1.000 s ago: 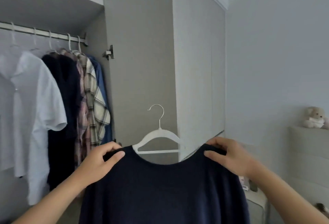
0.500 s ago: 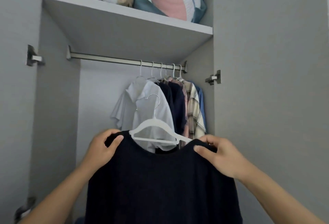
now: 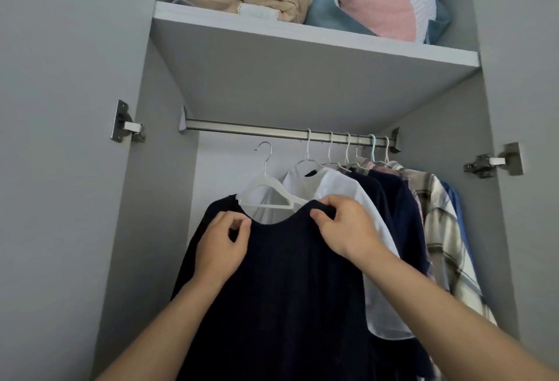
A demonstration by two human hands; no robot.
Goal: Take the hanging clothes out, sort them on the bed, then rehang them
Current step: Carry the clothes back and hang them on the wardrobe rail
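Raised nearer the rail (image 3: 272,131), soft navy top (image 3: 272,290) on its white hanger (image 3: 266,190), both hands, left (image 3: 222,243) and right (image 3: 344,229), pinching shoulders; limp, best steered there

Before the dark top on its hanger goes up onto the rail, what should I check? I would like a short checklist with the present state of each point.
1. Left hand pinches the navy top at its shoulder: ok.
2. Right hand grips the other shoulder: ok.
3. Top sits on the white hanger on both sides: cannot tell, the fabric and the hands hide the hanger ends.
4. Hanger hook is upright and below the rail, not yet on it: ok.
5. Free rail to the left of the white shirt: ok.
6. Nothing between hook and rail: ok.
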